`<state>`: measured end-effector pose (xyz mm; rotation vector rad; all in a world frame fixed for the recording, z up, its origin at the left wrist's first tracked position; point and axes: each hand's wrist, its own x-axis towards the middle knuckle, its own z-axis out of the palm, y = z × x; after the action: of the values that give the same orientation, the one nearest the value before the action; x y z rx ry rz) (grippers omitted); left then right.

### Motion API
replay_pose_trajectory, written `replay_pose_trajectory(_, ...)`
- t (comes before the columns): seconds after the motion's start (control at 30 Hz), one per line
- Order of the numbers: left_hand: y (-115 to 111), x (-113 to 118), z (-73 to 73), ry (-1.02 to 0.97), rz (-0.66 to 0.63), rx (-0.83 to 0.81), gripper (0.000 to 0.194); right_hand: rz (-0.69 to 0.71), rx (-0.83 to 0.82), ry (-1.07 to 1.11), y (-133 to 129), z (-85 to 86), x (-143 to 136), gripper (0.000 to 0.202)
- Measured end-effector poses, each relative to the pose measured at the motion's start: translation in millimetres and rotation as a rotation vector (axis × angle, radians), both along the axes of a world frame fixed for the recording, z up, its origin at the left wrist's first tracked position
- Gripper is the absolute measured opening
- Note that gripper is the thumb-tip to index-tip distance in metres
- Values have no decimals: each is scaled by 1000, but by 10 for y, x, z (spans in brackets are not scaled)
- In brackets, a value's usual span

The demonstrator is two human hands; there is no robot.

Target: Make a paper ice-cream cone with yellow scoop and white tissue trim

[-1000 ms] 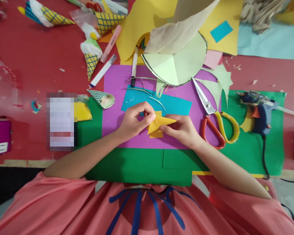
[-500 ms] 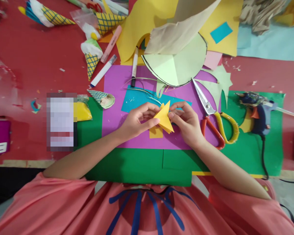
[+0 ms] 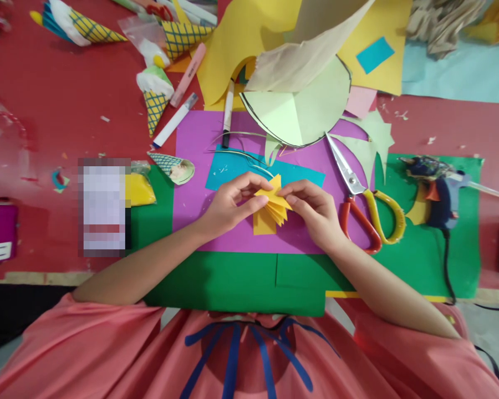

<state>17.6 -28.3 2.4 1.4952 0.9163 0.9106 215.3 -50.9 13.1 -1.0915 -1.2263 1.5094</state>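
Left of the scissors (image 3: 354, 184), fanned yellow paper (image 3: 278, 209) spans left hand (image 3: 232, 206) and right hand (image 3: 317, 211), each pinching an opposite side.

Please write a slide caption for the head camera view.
Left hand and right hand hold folded yellow paper over a purple sheet; scissors lie beside the right hand.

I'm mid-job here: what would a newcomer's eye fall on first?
First, the folded yellow paper, its layers fanned out, held by the left hand and right hand over the purple sheet. Next, the big scissors with one red and one yellow handle, lying to the right of the right hand. Beyond the hands, the pale green paper with its dark-lined edge also stands out.
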Motion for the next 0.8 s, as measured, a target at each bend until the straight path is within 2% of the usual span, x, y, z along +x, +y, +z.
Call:
replay_pose_trajectory(0.13, 4, 11, 33, 73, 37, 63, 28, 55, 44, -11, -27, -26, -1, 25)
replay_pose_trajectory(0.3, -38, 14, 29, 164, 47, 137, 24, -34, 10, -35, -37, -71, -57, 31)
replay_pose_trajectory(0.47, -76, 18, -20, 123, 77, 194, 14, -28, -2, -18, -25, -68, -78, 43)
replay_pose_trajectory(0.67, -77, 3, -51, 139, 39, 207, 20, -22, 13, 28, -17, -58, -72, 43)
replay_pose_trajectory(0.8, -86, 6, -46, 127, 68, 285, 17, -4, -5, 34, -21, -44, -78, 48)
